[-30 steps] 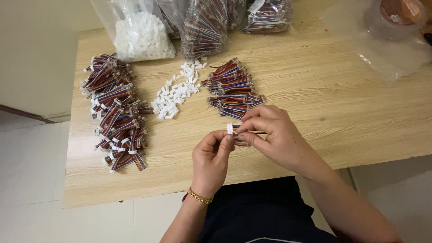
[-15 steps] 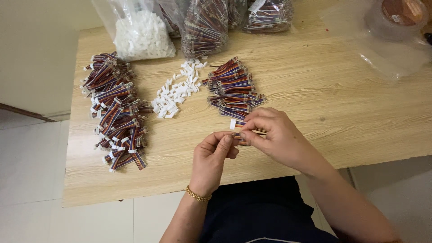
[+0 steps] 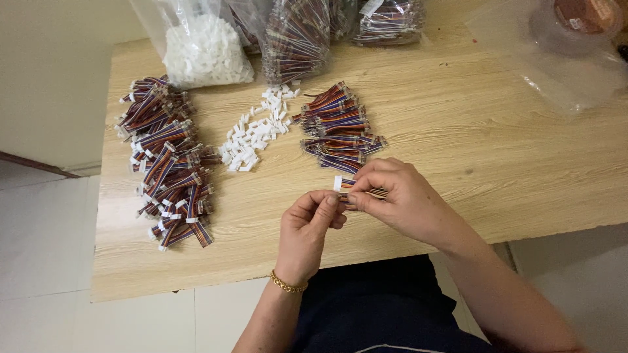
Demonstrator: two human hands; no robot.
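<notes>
The right hand (image 3: 402, 199) pinches a short bunch of thin striped wires with a little white plastic plug on its end (image 3: 350, 186), thumb and first fingers pressed tight on the wires. The plug end sticks out to the left, just above the edge of the light wooden table (image 3: 497, 163). The left hand (image 3: 307, 229), which wears a thin gold chain bracelet (image 3: 288, 284), has its fingers curled and its thumb and pointer tip pressed together right at the plug, so both hands meet on the same small piece. Just beyond the hands lies a small heap of striped wire bunches with no plugs (image 3: 340, 127). Beside that heap is a scatter of loose white plastic plugs (image 3: 255, 137). Far to the left is a long heap of wire bunches that already have white plugs (image 3: 167, 163). At the back stand a clear bag full of white plugs (image 3: 203, 49) and clear bags packed with more wire bunches (image 3: 297, 36). I think a few things could go wrong here. The plug is tiny, so it could slip out of the fingertips and drop off the table edge to the floor. If the fingers push crooked, a thin wire could bend or miss its hole. A sleeve or wrist could also bump the near heap and mix the pieces.
</notes>
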